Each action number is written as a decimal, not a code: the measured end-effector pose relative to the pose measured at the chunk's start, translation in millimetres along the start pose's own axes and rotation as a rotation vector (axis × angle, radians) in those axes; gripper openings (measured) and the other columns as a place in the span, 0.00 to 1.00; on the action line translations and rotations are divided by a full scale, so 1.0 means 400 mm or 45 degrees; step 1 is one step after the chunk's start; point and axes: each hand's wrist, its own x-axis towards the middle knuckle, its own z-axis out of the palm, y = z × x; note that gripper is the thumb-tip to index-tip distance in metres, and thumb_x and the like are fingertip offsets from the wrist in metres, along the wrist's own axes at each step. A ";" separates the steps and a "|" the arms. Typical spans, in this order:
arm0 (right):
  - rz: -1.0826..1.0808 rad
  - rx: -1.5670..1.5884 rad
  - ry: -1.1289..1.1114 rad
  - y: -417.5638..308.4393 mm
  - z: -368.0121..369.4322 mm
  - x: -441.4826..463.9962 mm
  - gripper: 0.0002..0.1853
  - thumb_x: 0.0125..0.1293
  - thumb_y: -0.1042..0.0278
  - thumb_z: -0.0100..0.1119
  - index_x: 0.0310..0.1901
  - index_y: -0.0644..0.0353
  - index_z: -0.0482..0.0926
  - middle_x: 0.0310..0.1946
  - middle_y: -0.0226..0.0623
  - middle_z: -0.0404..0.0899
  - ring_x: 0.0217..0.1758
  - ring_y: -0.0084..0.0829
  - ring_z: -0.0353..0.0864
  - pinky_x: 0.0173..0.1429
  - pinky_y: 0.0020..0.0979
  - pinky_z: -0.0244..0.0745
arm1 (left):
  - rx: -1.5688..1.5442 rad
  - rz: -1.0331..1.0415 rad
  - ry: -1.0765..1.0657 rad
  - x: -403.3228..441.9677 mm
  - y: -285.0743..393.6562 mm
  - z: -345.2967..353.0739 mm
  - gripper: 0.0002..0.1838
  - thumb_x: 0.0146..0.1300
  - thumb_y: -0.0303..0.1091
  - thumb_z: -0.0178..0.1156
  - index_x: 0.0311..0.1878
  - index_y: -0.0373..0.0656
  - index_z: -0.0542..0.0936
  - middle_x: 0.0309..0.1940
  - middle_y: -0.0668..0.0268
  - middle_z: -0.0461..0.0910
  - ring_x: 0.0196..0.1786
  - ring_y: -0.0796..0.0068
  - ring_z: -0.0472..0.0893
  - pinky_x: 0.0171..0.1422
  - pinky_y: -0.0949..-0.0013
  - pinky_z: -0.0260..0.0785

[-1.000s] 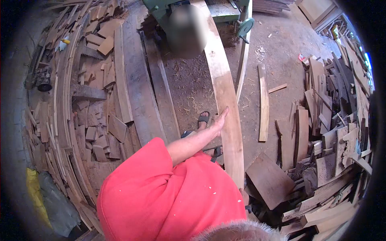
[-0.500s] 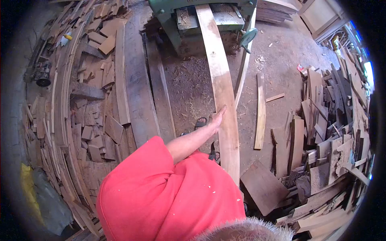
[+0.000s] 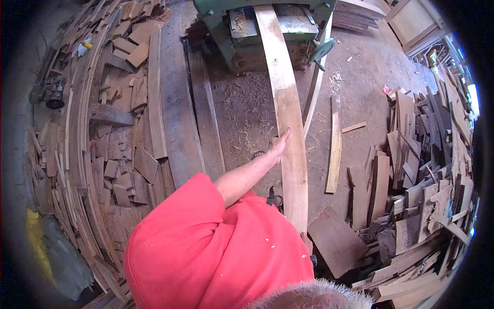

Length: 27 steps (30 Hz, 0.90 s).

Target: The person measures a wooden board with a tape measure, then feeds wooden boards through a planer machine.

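Wooden board [image 3: 295, 170]: it is running from beside your torso to the green machine [image 3: 216, 38], its far end passing over the bed [image 3: 297, 27] into the opening; against the floor, it is sitting slightly farther forward than half a second ago.
Left hand [image 3: 278, 146]: you are laying it on the board's left edge, reaching a little over the top face; its underside is hiding, so you cannot tell from here how far it is closing.
Board and left hand: they are advancing together, which suggests the hand is carrying along with the wood rather than slipping over it.
Right hand [image 3: 306, 242]: it is showing again at the board's right edge, after being out of sight; your red shirt [image 3: 231, 247] is hiding most of it, so its grip cannot be told. The board is probably getting steadied from both sides.
Bed: it is showing plainly, the blurred patch of a second ago no longer covering it.
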 end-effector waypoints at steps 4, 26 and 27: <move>-0.056 0.078 0.006 -0.038 0.000 0.010 0.37 0.72 0.36 0.35 0.42 0.69 0.80 0.43 0.64 0.78 0.50 0.63 0.76 0.50 0.54 0.67 | -0.041 0.001 0.005 0.050 -0.015 -0.012 0.55 0.50 0.71 0.66 0.66 0.31 0.66 0.60 0.50 0.74 0.61 0.55 0.76 0.64 0.48 0.69; -0.004 -0.070 -0.089 -0.215 -0.035 0.082 0.41 0.68 0.31 0.38 0.49 0.69 0.80 0.47 0.66 0.78 0.54 0.59 0.77 0.55 0.48 0.70 | 0.257 0.021 0.039 0.009 -0.056 -0.038 0.57 0.52 0.75 0.61 0.68 0.31 0.65 0.66 0.51 0.68 0.70 0.59 0.66 0.73 0.57 0.55; -0.055 0.004 -0.037 -0.213 -0.029 0.088 0.40 0.69 0.31 0.38 0.49 0.70 0.80 0.47 0.66 0.78 0.53 0.58 0.78 0.55 0.48 0.70 | 0.258 0.021 0.038 0.014 -0.066 -0.039 0.57 0.52 0.75 0.61 0.68 0.31 0.65 0.66 0.51 0.68 0.70 0.59 0.66 0.73 0.57 0.55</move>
